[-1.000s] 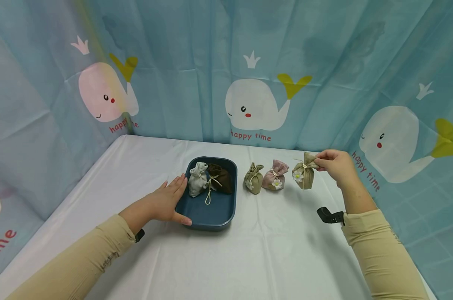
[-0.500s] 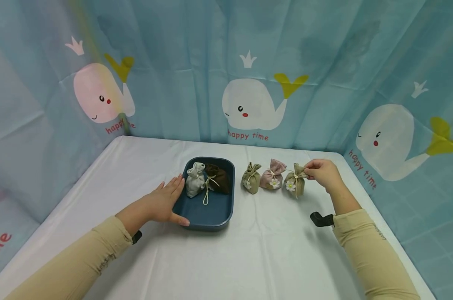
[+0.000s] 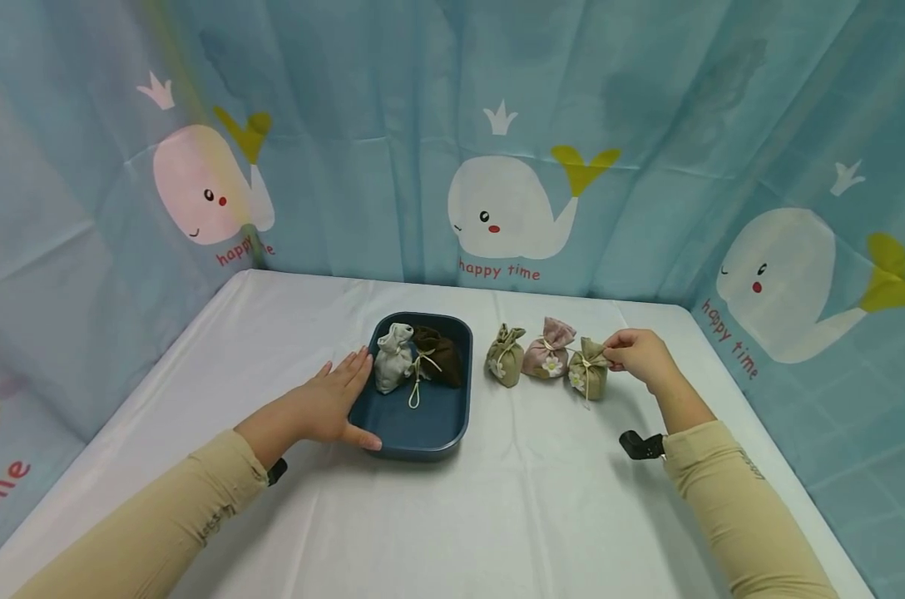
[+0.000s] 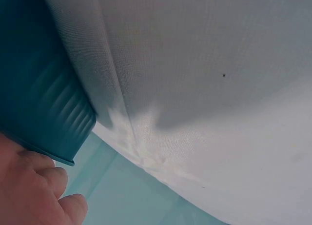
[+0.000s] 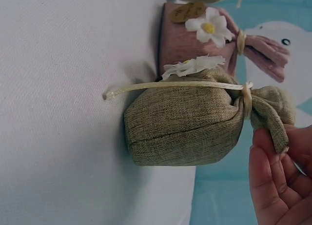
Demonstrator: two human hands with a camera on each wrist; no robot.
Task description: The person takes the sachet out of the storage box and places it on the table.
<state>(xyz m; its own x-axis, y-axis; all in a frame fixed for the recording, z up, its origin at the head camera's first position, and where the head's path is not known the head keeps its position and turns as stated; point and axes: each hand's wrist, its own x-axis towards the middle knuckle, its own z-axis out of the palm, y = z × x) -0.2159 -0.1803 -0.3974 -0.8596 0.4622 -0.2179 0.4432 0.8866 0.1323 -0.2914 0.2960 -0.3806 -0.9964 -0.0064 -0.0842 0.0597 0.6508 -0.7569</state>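
Note:
My right hand [image 3: 642, 356] pinches the gathered top of an olive drawstring sachet [image 5: 185, 122], which has a cream cord and a white daisy. The sachet stands upright at the right end of a row, its base right at the tablecloth. Beside it are a pink sachet [image 3: 546, 349] with a daisy and another olive sachet [image 3: 504, 356]. My left hand [image 3: 328, 401] rests with spread, straight fingers along the left rim of a dark blue tray [image 3: 415, 428]. Inside the tray, a grey sachet [image 3: 394, 359] and a dark brown sachet [image 3: 442, 359] lie toward the back.
A white tablecloth [image 3: 437, 532] covers the table. Behind and at both sides hangs a light blue curtain [image 3: 363, 183] printed with whales. A black wrist camera [image 3: 642, 445] sits below my right wrist.
My right hand has brought the olive sachet down and to the left, from above the table to a place beside the pink one. My left hand has stayed on the tray.

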